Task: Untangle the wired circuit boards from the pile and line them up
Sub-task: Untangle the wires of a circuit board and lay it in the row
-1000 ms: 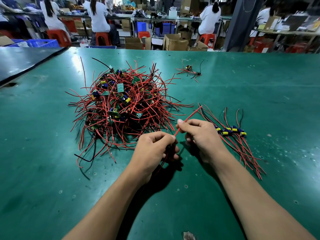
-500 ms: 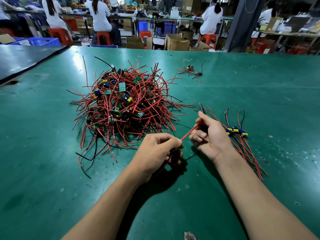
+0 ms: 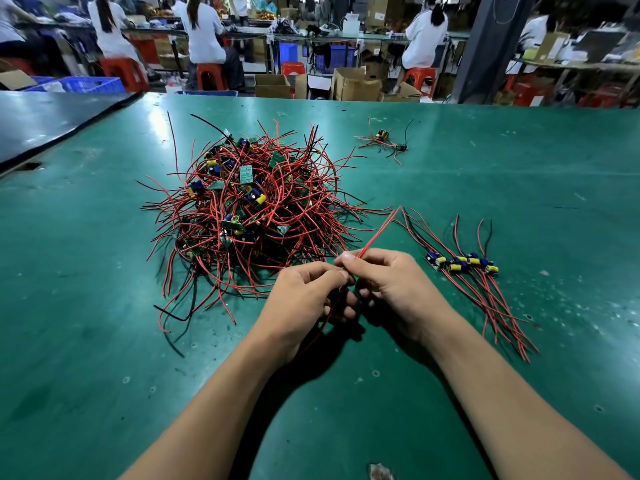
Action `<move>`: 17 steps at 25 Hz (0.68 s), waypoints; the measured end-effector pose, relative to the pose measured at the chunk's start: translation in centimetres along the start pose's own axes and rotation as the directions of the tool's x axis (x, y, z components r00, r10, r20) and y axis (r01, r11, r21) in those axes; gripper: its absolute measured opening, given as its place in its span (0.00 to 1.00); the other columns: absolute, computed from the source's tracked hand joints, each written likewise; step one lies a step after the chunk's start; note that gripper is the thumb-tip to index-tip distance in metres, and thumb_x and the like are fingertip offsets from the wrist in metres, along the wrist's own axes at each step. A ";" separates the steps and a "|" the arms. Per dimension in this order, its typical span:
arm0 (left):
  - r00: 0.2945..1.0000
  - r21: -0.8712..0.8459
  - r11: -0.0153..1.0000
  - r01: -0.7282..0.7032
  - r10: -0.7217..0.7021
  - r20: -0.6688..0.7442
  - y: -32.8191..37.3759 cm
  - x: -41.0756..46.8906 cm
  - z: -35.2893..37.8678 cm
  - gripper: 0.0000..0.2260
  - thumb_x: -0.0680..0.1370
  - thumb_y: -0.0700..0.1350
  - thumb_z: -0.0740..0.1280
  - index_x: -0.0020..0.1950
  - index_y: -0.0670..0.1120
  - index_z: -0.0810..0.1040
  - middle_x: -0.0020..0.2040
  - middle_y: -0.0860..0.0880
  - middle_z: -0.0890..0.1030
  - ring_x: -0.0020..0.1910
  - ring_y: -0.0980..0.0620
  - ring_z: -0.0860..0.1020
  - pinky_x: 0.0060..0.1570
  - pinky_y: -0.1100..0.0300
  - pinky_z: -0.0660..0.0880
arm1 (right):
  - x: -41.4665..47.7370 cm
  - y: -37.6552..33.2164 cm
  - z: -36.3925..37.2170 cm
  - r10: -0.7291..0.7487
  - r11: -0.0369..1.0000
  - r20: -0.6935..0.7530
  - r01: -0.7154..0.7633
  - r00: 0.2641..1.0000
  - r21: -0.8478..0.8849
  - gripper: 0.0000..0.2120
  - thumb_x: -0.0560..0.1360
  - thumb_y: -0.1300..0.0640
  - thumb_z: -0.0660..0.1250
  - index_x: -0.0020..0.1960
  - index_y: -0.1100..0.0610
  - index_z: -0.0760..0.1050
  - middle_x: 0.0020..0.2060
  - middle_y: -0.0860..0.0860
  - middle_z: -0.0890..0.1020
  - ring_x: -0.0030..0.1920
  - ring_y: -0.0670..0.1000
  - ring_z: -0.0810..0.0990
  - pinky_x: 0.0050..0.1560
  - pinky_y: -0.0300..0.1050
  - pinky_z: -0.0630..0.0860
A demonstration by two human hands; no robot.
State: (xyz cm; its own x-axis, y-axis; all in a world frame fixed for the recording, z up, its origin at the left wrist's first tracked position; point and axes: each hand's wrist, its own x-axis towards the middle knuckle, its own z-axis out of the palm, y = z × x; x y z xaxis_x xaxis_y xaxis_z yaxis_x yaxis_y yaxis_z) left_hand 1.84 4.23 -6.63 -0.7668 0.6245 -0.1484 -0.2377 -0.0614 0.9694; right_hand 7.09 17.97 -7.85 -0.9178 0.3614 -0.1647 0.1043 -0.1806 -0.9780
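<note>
Looking down, head view. Both hands meet low over the green table (image 3: 519,202), just in front of the pile (image 3: 249,209), fingertips touching each other.

Right hand (image 3: 391,285): thumb and forefinger pinched tight on a pair of red wires (image 3: 377,232). Other fingers curled under. The wires run straight up and away from the pinch, and their free ends part a little over the table, between the pile and the row.

Left hand (image 3: 308,296): fingers curled closed round the lower run of what look like the same wires. A thin red strand trails out below the palm toward the wrist. What sits inside the fist is hidden, so I cannot tell if a board is in there.

Pile: a big tangle of red and black wires, with small green boards and blue and yellow parts showing through. It sits left of centre, near the left hand, loose ends spilling toward it.

Row (image 3: 462,263): several boards laid side by side to the right of the right hand, not touching it. Their wires lie roughly parallel, some pointing away and more trailing back toward the person.

Stray board (image 3: 382,135): one small wired piece alone on the far side of the table, well apart from the pile.

Background: people (image 3: 202,32) in white tops seated on red stools (image 3: 207,76), cardboard boxes (image 3: 356,86), blue crates (image 3: 337,58).
</note>
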 end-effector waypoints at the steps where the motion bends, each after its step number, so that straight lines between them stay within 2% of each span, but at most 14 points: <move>1: 1.000 0.014 1.000 -0.001 0.001 0.007 0.0 0.0 0.0 0.06 0.78 0.36 0.65 0.43 0.37 0.80 0.31 0.41 0.80 0.25 0.49 0.77 0.25 0.62 0.74 | 0.2 -0.1 -0.2 -0.013 1.000 -0.052 0.012 0.999 -0.028 0.07 0.75 0.49 0.74 0.45 0.53 0.85 0.28 0.52 0.74 0.25 0.47 0.67 0.26 0.35 0.61; 5: 0.999 0.100 0.995 -0.010 0.005 0.053 -0.1 0.1 0.2 0.06 0.77 0.36 0.66 0.41 0.37 0.79 0.29 0.43 0.79 0.24 0.48 0.76 0.27 0.62 0.73 | 1.5 -0.1 -2.0 -0.081 0.997 -0.289 0.080 0.954 -0.015 0.12 0.75 0.49 0.74 0.44 0.59 0.82 0.23 0.50 0.67 0.21 0.46 0.62 0.25 0.32 0.56; 8: 0.996 0.138 0.990 -0.007 -0.006 0.091 0.0 0.0 0.2 0.06 0.76 0.35 0.66 0.40 0.37 0.78 0.29 0.42 0.80 0.25 0.47 0.75 0.29 0.60 0.73 | 2.1 -0.1 -2.9 -0.180 0.980 -0.423 0.198 0.888 -0.001 0.09 0.75 0.55 0.75 0.37 0.55 0.82 0.22 0.47 0.68 0.20 0.45 0.63 0.23 0.33 0.57; 10: 0.994 0.153 0.988 -0.004 -0.013 0.108 0.1 -0.1 0.2 0.06 0.76 0.35 0.66 0.40 0.38 0.79 0.30 0.42 0.80 0.26 0.47 0.76 0.30 0.60 0.72 | 2.6 0.0 -3.3 -0.238 0.964 -0.490 0.265 0.838 -0.015 0.09 0.74 0.58 0.76 0.36 0.54 0.81 0.22 0.45 0.70 0.21 0.45 0.63 0.23 0.35 0.60; 13: 0.994 0.159 0.987 0.006 -0.024 0.111 0.1 -0.1 0.2 0.06 0.76 0.36 0.66 0.41 0.38 0.79 0.30 0.42 0.80 0.26 0.47 0.76 0.30 0.61 0.72 | 2.8 0.3 -3.4 -0.285 0.954 -0.520 0.293 0.805 -0.069 0.10 0.73 0.58 0.77 0.36 0.54 0.79 0.23 0.44 0.71 0.22 0.45 0.63 0.23 0.37 0.62; 17: 0.990 0.116 0.993 0.034 -0.049 0.131 0.4 -0.3 -0.1 0.05 0.78 0.38 0.66 0.44 0.37 0.79 0.33 0.41 0.82 0.27 0.48 0.78 0.28 0.64 0.75 | 2.3 0.0 -3.3 -0.214 0.960 -0.475 0.273 0.854 0.060 0.11 0.71 0.51 0.79 0.37 0.54 0.79 0.26 0.44 0.75 0.22 0.44 0.65 0.22 0.36 0.63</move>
State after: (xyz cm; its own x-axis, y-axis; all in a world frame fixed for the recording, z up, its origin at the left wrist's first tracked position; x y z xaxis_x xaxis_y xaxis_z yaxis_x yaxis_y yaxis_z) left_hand 1.95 3.92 -6.26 -0.6696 0.7232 -0.1690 -0.1931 0.0503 0.9799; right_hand 6.23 21.88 -8.63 -0.6238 0.7815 0.0075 -0.1737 -0.1294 -0.9763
